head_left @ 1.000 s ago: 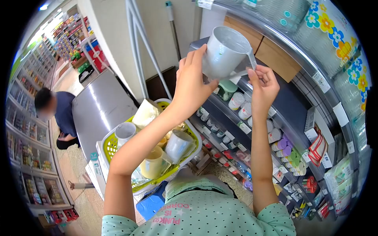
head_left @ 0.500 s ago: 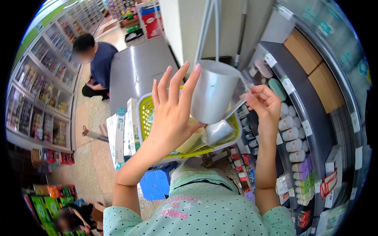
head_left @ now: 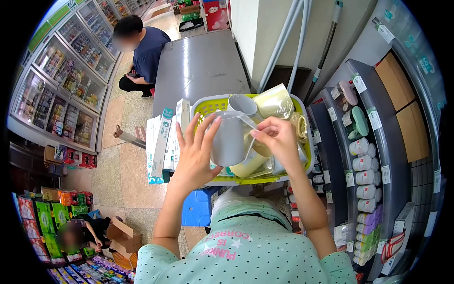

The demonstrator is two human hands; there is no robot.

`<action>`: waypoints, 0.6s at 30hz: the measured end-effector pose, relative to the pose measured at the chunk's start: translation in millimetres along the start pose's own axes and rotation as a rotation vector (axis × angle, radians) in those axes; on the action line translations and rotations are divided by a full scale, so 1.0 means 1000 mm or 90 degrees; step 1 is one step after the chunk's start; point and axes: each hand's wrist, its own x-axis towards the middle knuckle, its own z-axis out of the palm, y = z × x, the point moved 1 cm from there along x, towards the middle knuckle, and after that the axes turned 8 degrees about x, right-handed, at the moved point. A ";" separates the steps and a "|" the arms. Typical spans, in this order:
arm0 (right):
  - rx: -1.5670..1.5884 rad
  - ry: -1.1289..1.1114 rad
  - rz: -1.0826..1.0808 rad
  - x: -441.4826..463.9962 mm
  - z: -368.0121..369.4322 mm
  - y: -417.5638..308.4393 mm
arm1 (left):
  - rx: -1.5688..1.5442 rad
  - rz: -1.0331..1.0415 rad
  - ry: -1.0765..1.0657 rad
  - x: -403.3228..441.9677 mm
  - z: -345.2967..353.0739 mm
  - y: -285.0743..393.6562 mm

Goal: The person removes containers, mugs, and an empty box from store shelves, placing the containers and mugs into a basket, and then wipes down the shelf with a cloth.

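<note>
Grey cup in clear wrap, between both hands: left hand clasped on the side, fingers spread; right hand pinched on the wrap. Probably light and stiff, slippery in film; fragility uncertain. Best held round the body. Beneath the hands: yellow-green basket with second grey cup, pale yellow cup. Beyond left hand: desk.
</note>
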 end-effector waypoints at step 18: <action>-0.345 0.018 -0.118 -0.007 0.000 0.016 | -0.047 -0.085 -0.124 -0.022 0.044 -0.035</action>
